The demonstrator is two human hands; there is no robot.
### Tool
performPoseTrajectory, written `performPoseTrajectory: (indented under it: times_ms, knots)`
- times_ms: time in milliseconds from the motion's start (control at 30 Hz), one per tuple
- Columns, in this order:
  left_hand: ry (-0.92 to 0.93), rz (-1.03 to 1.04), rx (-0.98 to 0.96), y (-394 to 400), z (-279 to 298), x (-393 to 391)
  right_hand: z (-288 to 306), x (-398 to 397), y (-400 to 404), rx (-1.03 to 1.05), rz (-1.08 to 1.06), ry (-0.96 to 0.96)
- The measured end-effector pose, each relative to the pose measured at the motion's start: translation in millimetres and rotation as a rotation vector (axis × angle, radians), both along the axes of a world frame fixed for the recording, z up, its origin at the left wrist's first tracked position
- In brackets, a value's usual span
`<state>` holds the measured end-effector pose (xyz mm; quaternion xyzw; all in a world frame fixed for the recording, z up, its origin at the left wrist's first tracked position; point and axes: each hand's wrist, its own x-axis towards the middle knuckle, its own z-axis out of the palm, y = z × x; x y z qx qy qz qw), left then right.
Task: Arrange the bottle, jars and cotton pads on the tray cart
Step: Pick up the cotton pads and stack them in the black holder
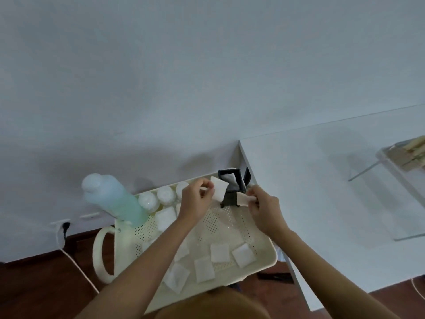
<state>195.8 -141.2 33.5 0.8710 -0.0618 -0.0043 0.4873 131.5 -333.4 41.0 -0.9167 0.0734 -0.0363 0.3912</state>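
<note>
Hands meet at the far right corner of the tray cart [264, 261], right against the black holder [231, 183] that stands there. The left hand [195, 201] pinches a square cotton pad [219, 191] by its near edge, the pad's flat face tilted toward the holder's open top. The right hand [264, 208] is closed on another pad [245, 200], folded or seen edge-on, just right of the holder's base. Both pads touch or nearly touch the holder, so the coming move is probably a short slide up and in; the left hand's pad looks closer to the opening, which already holds something white.

Left of the holder, three jars [164, 195] line the far rim, and beyond them the tall bottle [115, 199] stands at the far left corner. More loose pads [219, 253] lie toward the near edge, well apart from the holder, under the forearms. A white table [322, 192] borders the cart on the holder's right. Nothing blocks the opening.
</note>
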Motion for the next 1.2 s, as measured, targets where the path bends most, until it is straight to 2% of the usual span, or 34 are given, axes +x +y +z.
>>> performPoseTrajectory:
  times_ms: [100, 233, 333, 500, 567, 700, 800, 933, 1033, 1100, 1200]
  knots:
    - [0.017, 0.015, -0.049, -15.9, 4.1, 15.9, 10.4, 9.6, -5.6, 0.013, -0.061, -0.039]
    - [0.051, 0.004, -0.018, -32.2, 1.9, 28.2, 20.5, 24.7, -12.4, 0.071, -0.124, -0.080]
    - [0.090, -0.006, 0.089, -39.0, -3.9, 32.5, 25.9, 37.9, -14.1, 0.103, -0.113, -0.085]
    - [0.000, -0.070, 0.350, -45.7, -7.5, 34.2, 29.3, 61.5, -11.0, 0.099, -0.029, -0.084]
    - [-0.066, -0.064, 0.330, -43.1, -8.0, 30.7, 26.2, 71.7, -8.0, 0.077, 0.023, -0.030]
    - [-0.133, 0.077, 0.162, -26.2, -8.7, 15.9, 14.2, 86.7, 0.0, -0.038, 0.113, 0.069]
    - [-0.126, 0.100, 0.098, -9.7, -12.6, 0.1, 4.9, 91.1, 4.9, -0.201, 0.164, 0.095]
    - [-0.060, 0.044, 0.076, 10.4, -31.6, -22.9, -4.7, 89.9, 11.3, -0.328, 0.159, 0.039]
    - [0.111, -0.055, 0.138, 18.7, -55.7, -40.0, -11.2, 78.7, 11.5, -0.267, 0.078, -0.073]
    - [0.216, -0.137, 0.183, 20.8, -70.9, -48.5, -14.3, 62.6, 10.7, -0.216, 0.055, -0.226]
    - [0.317, -0.272, 0.295, 19.7, -89.1, -58.3, -25.6, 26.9, 10.3, -0.173, 0.164, -0.359]
